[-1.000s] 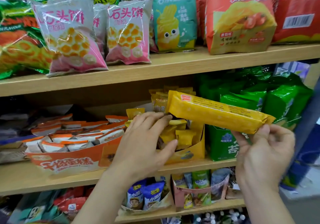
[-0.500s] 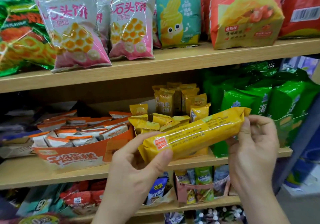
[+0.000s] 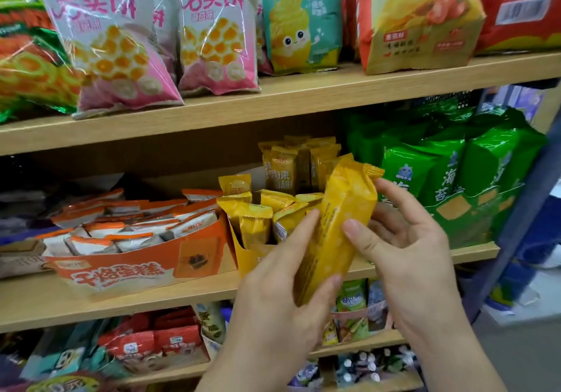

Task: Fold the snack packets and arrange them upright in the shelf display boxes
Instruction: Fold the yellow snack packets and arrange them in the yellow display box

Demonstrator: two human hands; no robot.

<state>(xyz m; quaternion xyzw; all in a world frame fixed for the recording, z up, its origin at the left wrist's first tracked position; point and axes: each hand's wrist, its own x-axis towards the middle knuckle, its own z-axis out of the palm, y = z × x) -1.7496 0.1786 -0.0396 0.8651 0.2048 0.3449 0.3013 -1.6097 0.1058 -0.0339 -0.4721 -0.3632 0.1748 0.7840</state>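
Observation:
A long yellow snack packet (image 3: 340, 209) stands nearly upright in front of the middle shelf, held by both hands. My left hand (image 3: 282, 294) grips its lower end from the left. My right hand (image 3: 400, 246) holds its upper right side, thumb across the front. Behind it sits a yellow display box (image 3: 252, 255) with several small yellow packets (image 3: 252, 221) standing upright in it. The box's right part is hidden by the held packet and my hands.
An orange display box (image 3: 136, 267) of orange-and-white packets sits left of the yellow box. Green seaweed packs (image 3: 473, 173) fill the right of the middle shelf. Large bags line the wooden top shelf (image 3: 303, 97). More snacks sit on lower shelves.
The yellow packet has swung from lying sideways to nearly upright. My left hand slid down to its lower end; my right hand stayed on the upper end.

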